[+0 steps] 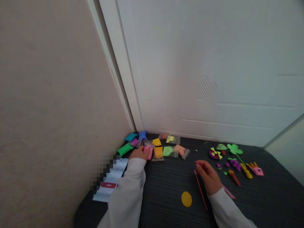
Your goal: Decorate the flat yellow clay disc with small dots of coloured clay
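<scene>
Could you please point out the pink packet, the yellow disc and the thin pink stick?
Pink packet (150,154): head view, its uncovered part.
Yellow disc (186,199): head view, its centre.
Thin pink stick (200,190): head view, midway along it.

Pink packet (150,154), partly hidden by the left hand (139,154); pale pouch (117,174), partly covered by the left sleeve (130,186), lettering illegible; pink strip (229,192), partly hidden by the right hand (208,178); left sleeve, right sleeve (229,210) and counter (163,183), cut off below.
</scene>
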Demonstrator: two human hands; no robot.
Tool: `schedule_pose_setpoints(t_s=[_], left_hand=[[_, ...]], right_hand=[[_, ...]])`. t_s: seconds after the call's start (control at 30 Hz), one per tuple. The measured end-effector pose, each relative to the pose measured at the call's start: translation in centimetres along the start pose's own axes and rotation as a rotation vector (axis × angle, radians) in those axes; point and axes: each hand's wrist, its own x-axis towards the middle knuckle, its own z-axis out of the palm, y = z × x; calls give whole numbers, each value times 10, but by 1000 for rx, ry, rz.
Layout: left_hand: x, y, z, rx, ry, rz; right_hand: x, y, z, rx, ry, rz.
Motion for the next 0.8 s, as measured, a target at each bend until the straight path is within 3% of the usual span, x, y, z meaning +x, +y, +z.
schedule_pose_setpoints(t_s=[0.2, 0.4, 0.57, 0.8], left_hand=[[7, -9, -5, 102, 111, 58], [8, -13, 6, 89, 294, -84], [14, -14, 18, 87, 255, -95], [15, -15, 19, 60, 265, -91]], right_hand=[[2, 4, -1, 9, 7, -25], [1, 2, 0, -16, 19, -51], [0, -1, 0, -36, 12, -34], [-1, -1, -1, -49, -10, -11]])
